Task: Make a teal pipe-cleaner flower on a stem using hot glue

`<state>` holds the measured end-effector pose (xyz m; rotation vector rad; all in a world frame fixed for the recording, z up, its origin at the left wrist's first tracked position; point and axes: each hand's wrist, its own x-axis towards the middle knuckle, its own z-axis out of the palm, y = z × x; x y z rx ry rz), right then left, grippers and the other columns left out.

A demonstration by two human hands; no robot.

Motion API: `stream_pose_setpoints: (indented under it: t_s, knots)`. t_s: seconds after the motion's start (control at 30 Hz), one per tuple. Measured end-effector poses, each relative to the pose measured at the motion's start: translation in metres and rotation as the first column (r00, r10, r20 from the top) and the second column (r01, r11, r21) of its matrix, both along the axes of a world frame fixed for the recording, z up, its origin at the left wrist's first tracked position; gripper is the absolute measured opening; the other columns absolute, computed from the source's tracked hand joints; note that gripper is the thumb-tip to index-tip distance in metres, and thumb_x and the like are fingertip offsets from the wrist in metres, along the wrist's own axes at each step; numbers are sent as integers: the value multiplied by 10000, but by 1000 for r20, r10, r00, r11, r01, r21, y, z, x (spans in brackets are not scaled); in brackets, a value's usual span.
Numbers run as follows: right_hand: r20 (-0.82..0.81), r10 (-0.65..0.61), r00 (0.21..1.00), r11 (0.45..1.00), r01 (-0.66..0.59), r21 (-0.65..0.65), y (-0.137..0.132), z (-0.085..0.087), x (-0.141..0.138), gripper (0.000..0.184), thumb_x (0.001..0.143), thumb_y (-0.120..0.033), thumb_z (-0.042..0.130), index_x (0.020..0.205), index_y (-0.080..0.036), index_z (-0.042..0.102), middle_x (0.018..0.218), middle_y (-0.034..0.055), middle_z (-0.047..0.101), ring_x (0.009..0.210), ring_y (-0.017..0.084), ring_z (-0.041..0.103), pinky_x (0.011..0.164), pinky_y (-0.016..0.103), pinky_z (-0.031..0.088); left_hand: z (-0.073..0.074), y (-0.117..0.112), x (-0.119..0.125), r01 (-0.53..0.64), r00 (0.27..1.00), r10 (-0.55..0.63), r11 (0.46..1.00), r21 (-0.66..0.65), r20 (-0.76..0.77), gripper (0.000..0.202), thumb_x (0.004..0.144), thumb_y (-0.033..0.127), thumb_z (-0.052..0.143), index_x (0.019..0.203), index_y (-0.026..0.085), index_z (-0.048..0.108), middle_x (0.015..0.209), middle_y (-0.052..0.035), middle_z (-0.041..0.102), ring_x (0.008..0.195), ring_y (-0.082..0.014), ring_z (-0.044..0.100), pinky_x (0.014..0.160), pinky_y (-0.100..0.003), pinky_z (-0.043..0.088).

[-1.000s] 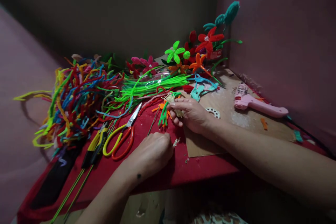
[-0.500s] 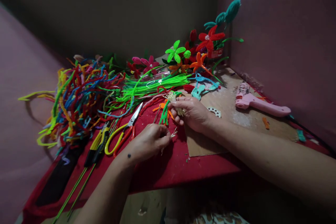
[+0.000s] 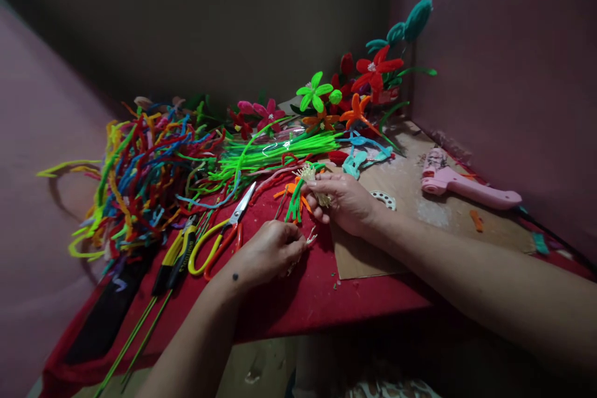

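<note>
My right hand [image 3: 342, 199] is closed round a bundle of pale cream flower stamens [image 3: 305, 173], whose tips fan out past the thumb while more strands show below the fingers. Lower and to the left, my left hand [image 3: 275, 247] pinches a small bunch of similar stamens [image 3: 311, 237] between thumb and forefinger. The two hands are apart. Just behind them lie short green pipe cleaners [image 3: 293, 204] and an orange pipe-cleaner piece [image 3: 290, 188], partly covered by my right hand.
Yellow-and-red scissors [image 3: 217, 242] and pliers [image 3: 180, 255] lie on the red cloth [image 3: 289, 314] at left, by a colourful pipe-cleaner heap [image 3: 135, 180]. Green pipe cleaners [image 3: 280, 149] and fuzzy flowers [image 3: 312, 92] stand behind. A pink-handled tool [image 3: 471, 186] rests on cardboard [image 3: 368, 255].
The whole view has shifted slightly, so everything sits a little further right. Both hands keep nearly the same pose and hold the same stamens.
</note>
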<state>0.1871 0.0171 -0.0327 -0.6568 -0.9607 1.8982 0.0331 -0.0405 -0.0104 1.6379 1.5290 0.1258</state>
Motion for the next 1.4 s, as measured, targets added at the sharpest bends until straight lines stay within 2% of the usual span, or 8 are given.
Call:
stream_pose_setpoints:
  t_s: [0.2, 0.43, 0.63, 0.8, 0.97, 1.13, 1.3, 1.4]
  knots:
    - [-7, 47, 999, 999, -47, -14, -1, 0, 1, 85, 707, -210, 577, 734, -130, 565, 528, -16, 562, 381, 81, 496, 326, 182, 312, 7, -3, 1, -54, 992, 46, 996, 66, 119, 262, 785, 356, 491, 610, 166, 529, 467, 37, 495, 381, -79, 443, 379, -182, 313]
    - [-65, 175, 982, 984, -176, -5, -6, 3, -2, 74, 681, -176, 570, 740, -136, 551, 540, -3, 585, 385, 85, 512, 321, 167, 310, 21, 5, 3, -465, 794, 340, 873, 146, 503, 254, 726, 339, 620, 903, 157, 617, 507, 61, 499, 367, -46, 386, 355, -165, 272]
    - [-103, 316, 943, 947, -321, -27, -13, 1, -4, 96, 713, -192, 609, 750, -111, 573, 600, 39, 626, 431, 83, 549, 341, 146, 296, 7, 9, 2, -450, 623, 355, 891, -52, 697, 204, 733, 328, 643, 753, 127, 617, 519, 28, 548, 344, -20, 352, 338, -159, 236]
    - [-147, 411, 900, 907, -419, -31, -15, -2, -5, 148, 719, -202, 639, 787, -71, 624, 663, 78, 631, 528, 120, 596, 409, 185, 408, 1, 5, 4, -402, 470, 332, 906, -136, 818, 171, 700, 266, 678, 723, 115, 603, 511, 13, 545, 425, -68, 506, 379, -158, 301]
    - [-111, 409, 906, 908, -417, -50, -16, 2, -5, 199, 718, -242, 644, 846, -91, 629, 727, 89, 654, 577, 161, 636, 476, 247, 472, 13, 7, -17, -521, 386, 409, 836, -171, 827, 267, 636, 315, 734, 793, 126, 631, 640, 0, 582, 502, -58, 510, 491, -177, 407]
    - [-36, 346, 938, 936, -347, -58, -15, 0, -5, 231, 682, -256, 677, 839, -95, 626, 741, 111, 667, 563, 161, 629, 450, 240, 444, 36, 39, -94, -700, 709, 525, 600, 387, 470, 329, 719, 458, 593, 803, 141, 612, 711, -32, 627, 425, -36, 426, 437, -183, 357]
    - [-13, 343, 939, 937, -343, -69, -13, -4, -4, 198, 693, -241, 676, 829, -103, 636, 685, 74, 646, 510, 130, 606, 398, 200, 394, 38, 90, -161, -611, 724, 689, 615, 499, 37, 259, 730, 330, 626, 593, 120, 565, 484, 5, 522, 441, -102, 488, 424, -217, 340]
    - [-11, 327, 945, 942, -327, -75, -12, -4, -3, 193, 698, -238, 669, 830, -100, 642, 679, 76, 647, 500, 124, 603, 388, 189, 389, 30, 116, -175, -511, 665, 704, 672, 536, -248, 213, 797, 324, 593, 830, 115, 612, 782, -32, 624, 718, -156, 600, 622, -287, 479]
